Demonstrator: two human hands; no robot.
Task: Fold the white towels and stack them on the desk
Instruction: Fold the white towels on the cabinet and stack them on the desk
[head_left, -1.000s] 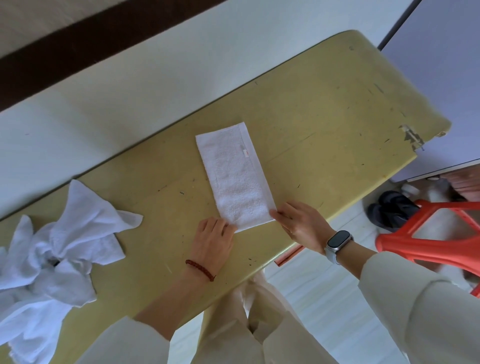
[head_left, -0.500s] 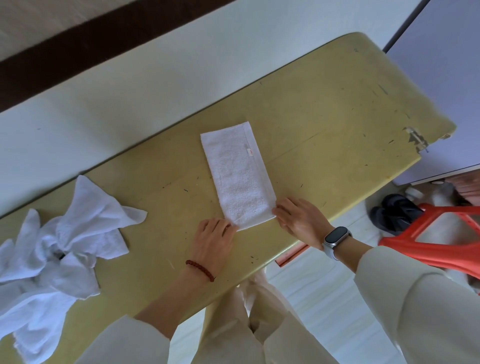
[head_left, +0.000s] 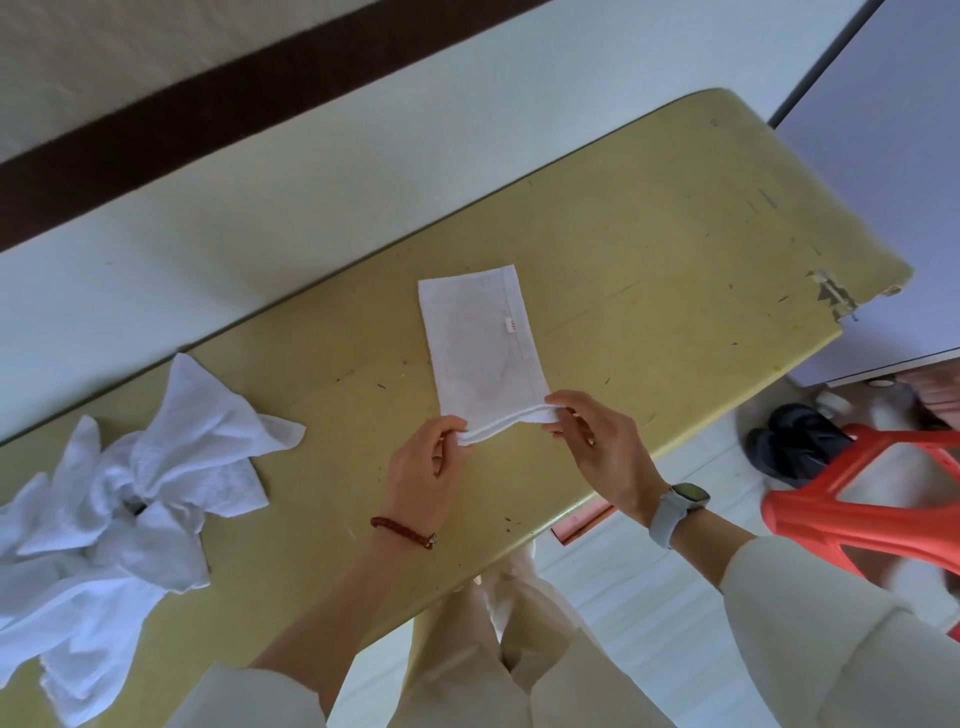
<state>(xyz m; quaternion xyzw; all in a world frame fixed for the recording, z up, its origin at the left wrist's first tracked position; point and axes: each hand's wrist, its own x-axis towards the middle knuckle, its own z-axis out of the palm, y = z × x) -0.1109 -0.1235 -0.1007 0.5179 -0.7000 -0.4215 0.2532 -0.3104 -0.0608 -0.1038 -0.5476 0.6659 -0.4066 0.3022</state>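
with my left hand (head_left: 427, 462) and right hand (head_left: 592, 441) each pinching a near corner of the towel (head_left: 480, 345), i'd carry both corners evenly to its far edge.

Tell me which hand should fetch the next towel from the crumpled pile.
Left. The left hand is nearer the crumpled pile on that side; the right hand pinches the folded towel's other corner.

Head view, steeply down onto desk (head_left: 649, 249)
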